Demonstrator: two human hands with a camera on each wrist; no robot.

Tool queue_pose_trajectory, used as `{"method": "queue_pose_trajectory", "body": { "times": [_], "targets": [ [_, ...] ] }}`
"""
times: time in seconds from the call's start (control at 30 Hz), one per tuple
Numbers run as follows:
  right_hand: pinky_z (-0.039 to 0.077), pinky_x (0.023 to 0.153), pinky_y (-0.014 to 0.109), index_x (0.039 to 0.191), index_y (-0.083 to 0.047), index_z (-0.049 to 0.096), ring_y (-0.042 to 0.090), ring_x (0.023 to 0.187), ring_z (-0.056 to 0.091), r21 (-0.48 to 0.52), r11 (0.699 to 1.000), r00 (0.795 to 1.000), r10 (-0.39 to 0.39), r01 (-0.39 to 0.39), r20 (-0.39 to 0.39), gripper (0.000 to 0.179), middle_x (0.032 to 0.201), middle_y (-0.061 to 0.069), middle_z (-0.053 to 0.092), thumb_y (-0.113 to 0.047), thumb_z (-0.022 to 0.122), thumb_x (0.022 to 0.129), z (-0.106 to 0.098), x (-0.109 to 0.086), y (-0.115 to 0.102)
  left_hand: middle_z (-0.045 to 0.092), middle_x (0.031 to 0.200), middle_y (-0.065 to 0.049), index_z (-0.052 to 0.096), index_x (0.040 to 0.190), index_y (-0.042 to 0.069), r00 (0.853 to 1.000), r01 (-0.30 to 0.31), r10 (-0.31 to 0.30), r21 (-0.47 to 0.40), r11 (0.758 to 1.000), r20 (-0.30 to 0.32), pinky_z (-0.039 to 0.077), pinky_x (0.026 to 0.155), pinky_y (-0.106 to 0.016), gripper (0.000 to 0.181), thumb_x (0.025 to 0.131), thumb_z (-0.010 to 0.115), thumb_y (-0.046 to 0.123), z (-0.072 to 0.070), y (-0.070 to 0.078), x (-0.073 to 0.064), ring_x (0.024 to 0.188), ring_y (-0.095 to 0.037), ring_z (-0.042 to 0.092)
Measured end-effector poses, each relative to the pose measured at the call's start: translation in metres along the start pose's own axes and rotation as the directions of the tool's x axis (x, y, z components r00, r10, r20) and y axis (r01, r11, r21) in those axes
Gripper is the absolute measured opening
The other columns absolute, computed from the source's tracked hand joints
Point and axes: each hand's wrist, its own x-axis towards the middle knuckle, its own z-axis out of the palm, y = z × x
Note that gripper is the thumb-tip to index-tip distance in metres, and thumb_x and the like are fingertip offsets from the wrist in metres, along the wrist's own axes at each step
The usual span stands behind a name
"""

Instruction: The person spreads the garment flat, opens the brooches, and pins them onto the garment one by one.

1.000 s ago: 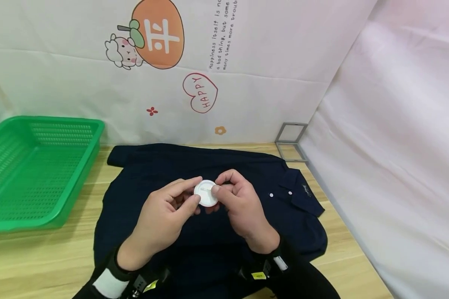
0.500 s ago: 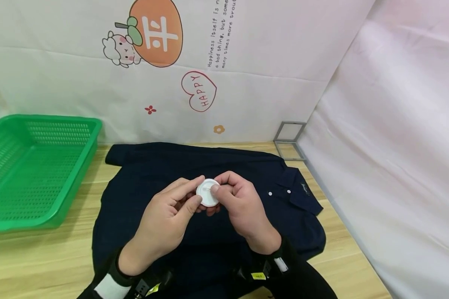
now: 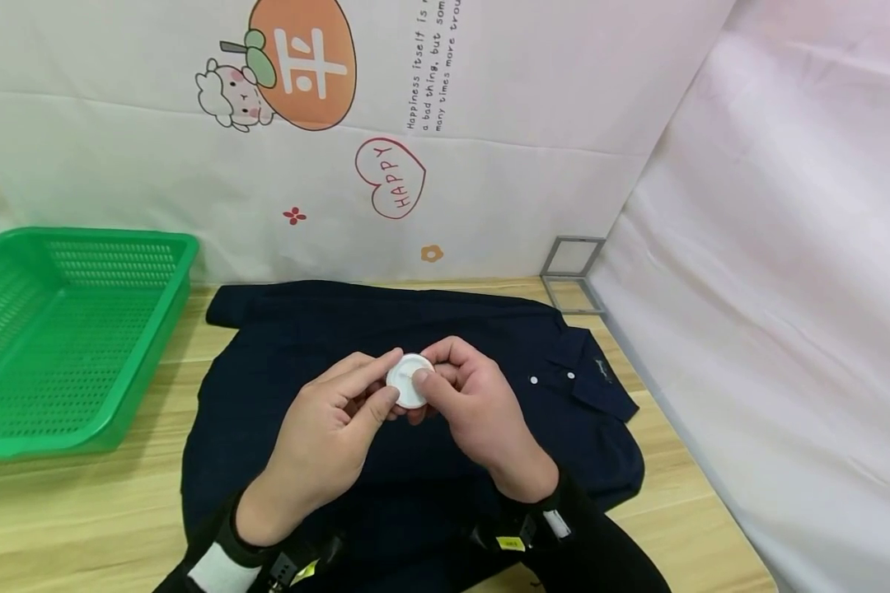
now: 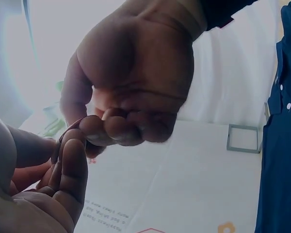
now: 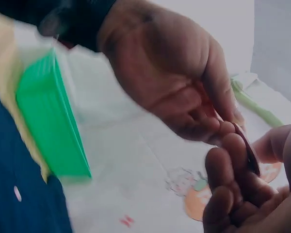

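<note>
A small round pin badge (image 3: 400, 381) is held up over the navy shirt (image 3: 289, 354), its white back with a thin pin facing the head camera. My left hand (image 3: 322, 441) pinches the badge's left edge between thumb and fingers. On the opposite edge my right hand (image 3: 482, 420) grips it, the thumb pressed onto the white back near the pin. Seen edge-on in the right wrist view, the badge (image 5: 252, 160) shows a dark reddish front side. Beneath the hands the shirt lies flat, its collar (image 3: 604, 383) toward the right.
At the left of the wooden table (image 3: 67, 519) stands a green plastic basket (image 3: 152, 354). A grey hinged frame (image 3: 573, 276) leans in the back right corner. Behind the table hangs a printed white cloth (image 3: 519, 198), and another white cloth (image 3: 771, 329) covers the right side.
The right thumb has slid slightly further in over the badge's back, covering more of the pin. Both hands keep their hold; the head view has shifted a little.
</note>
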Motion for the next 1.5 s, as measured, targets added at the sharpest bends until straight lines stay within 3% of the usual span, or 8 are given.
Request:
{"method": "queue_pose_trajectory", "body": {
  "times": [0.1,0.2,0.5,0.73,0.93,1.17,1.33,1.5],
  "targets": [
    [0.052,0.067,0.032,0.122,-0.001,0.056,0.018,0.076,0.062,-0.218,0.958,0.982,-0.191,0.187,0.004,0.024,0.094,0.006,0.069,-0.009,0.061,0.100,-0.003,-0.001,0.001,0.064,0.099,0.002,0.062,0.134,0.000,1.000,0.008,-0.008,-0.009,1.000,-0.012,0.054,0.063,-0.026,0.039,0.095,0.067,0.000,-0.001,0.000,0.001,0.079,-0.011,0.065],
    [0.049,0.070,0.033,0.117,-0.008,0.066,0.018,0.089,0.060,-0.456,0.827,0.930,-0.368,0.330,0.006,0.023,0.111,0.004,0.064,-0.011,0.069,0.095,-0.005,-0.002,0.002,0.065,0.098,-0.001,0.062,0.134,0.001,1.000,0.002,-0.002,-0.004,1.000,-0.017,0.054,0.061,-0.026,0.040,0.094,0.068,-0.001,-0.001,0.000,0.001,0.079,-0.010,0.066],
    [0.049,0.074,0.031,0.090,-0.007,0.070,0.023,0.094,0.057,-0.714,0.527,0.801,-0.593,0.461,0.080,0.009,0.106,0.007,0.062,-0.014,0.066,0.095,0.000,0.001,0.001,0.063,0.096,0.008,0.065,0.131,0.002,0.993,-0.111,0.114,0.088,0.990,-0.035,0.046,0.053,-0.023,0.040,0.092,0.069,-0.003,0.000,0.002,0.000,0.070,-0.007,0.058],
    [0.053,0.069,0.031,0.085,-0.004,0.063,0.023,0.086,0.062,-0.744,0.440,0.715,-0.695,0.502,0.072,0.014,0.101,0.011,0.065,-0.009,0.057,0.097,0.005,0.004,0.004,0.063,0.096,0.007,0.066,0.129,0.000,0.984,-0.162,0.169,0.107,0.981,-0.063,0.045,0.054,-0.020,0.038,0.091,0.070,-0.003,0.003,0.001,-0.001,0.072,-0.007,0.058],
    [0.054,0.068,0.031,0.090,-0.001,0.065,0.024,0.084,0.065,-0.570,0.563,0.693,-0.720,0.598,0.017,0.017,0.101,0.014,0.065,-0.012,0.058,0.101,0.006,0.002,0.005,0.063,0.107,0.002,0.063,0.132,0.005,0.972,-0.223,0.225,0.043,0.974,-0.060,0.051,0.070,-0.025,0.042,0.092,0.073,0.009,0.006,0.002,-0.003,0.086,-0.014,0.061],
    [0.052,0.074,0.026,0.097,0.005,0.063,0.023,0.090,0.060,0.059,0.912,0.911,-0.409,0.406,0.058,0.024,0.107,0.015,0.061,-0.018,0.058,0.103,0.001,-0.004,0.001,0.058,0.115,-0.004,0.065,0.123,0.007,0.962,-0.268,0.270,0.029,0.963,-0.044,0.048,0.077,-0.028,0.028,0.097,0.069,0.017,0.003,0.004,0.000,0.090,-0.017,0.056],
    [0.051,0.083,0.028,0.103,0.000,0.067,0.020,0.097,0.058,0.265,0.944,0.962,-0.239,0.198,0.133,0.020,0.110,0.011,0.063,-0.017,0.056,0.104,0.000,-0.003,0.003,0.061,0.098,0.007,0.069,0.112,0.014,0.986,-0.153,0.153,0.011,0.988,-0.068,0.048,0.064,-0.025,0.028,0.089,0.074,-0.001,0.000,0.006,0.002,0.079,-0.012,0.057],
    [0.053,0.079,0.029,0.107,0.007,0.064,0.018,0.089,0.060,0.204,0.963,0.980,-0.190,0.174,0.058,0.022,0.105,0.009,0.064,-0.008,0.048,0.106,-0.004,-0.007,0.004,0.062,0.093,0.007,0.068,0.111,0.013,0.997,-0.015,0.010,-0.062,0.998,-0.082,0.054,0.062,-0.027,0.022,0.092,0.072,0.005,0.000,0.005,0.003,0.073,-0.015,0.062]
  ]
}}
